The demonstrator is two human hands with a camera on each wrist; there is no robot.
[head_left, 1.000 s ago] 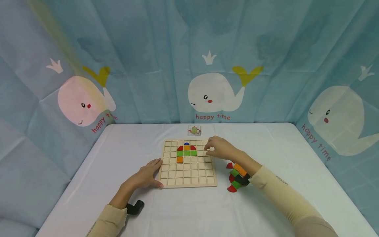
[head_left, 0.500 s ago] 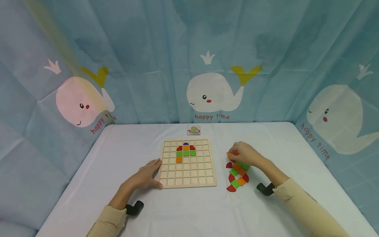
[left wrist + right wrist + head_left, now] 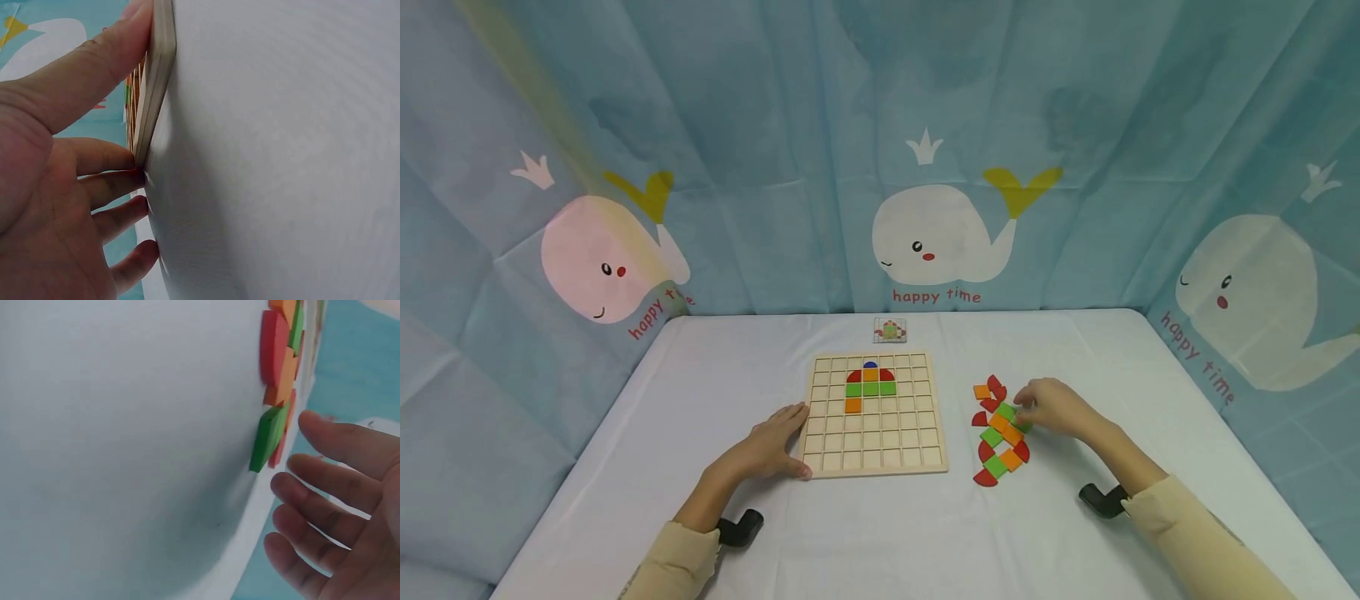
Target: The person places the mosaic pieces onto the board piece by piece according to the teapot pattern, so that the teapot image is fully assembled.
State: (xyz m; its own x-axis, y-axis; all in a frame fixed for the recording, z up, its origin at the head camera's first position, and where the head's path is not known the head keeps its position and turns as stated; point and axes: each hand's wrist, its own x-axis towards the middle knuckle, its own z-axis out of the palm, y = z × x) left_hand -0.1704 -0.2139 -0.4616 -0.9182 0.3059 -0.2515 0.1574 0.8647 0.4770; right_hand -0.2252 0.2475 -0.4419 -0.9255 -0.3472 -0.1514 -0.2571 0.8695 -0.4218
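A wooden grid board (image 3: 883,457) lies on the table, with an arrangement of coloured tiles in its upper middle cells. My left hand (image 3: 769,446) rests against its left side, thumb at the near left corner. In the left wrist view, the thumb (image 3: 94,69) touches the board's edge (image 3: 161,69), and the other fingers are spread below it. To the right of the board lies a cluster of red, orange and green tiles. My right hand (image 3: 1054,407) is over a green tile (image 3: 269,437) at the cluster's right side. Its fingers (image 3: 337,478) are loosely bent with nothing between them.
A small picture card (image 3: 890,330) lies behind the board. An orange square tile (image 3: 982,392) is at the cluster's far end, a red quarter-round tile (image 3: 986,477) at its near end. A blue whale-print curtain (image 3: 760,167) stands behind the table.
From over the board, my right hand has moved right to the loose tiles. An orange tile it pinched half a second ago now lies on the table. The left hand has stayed put.
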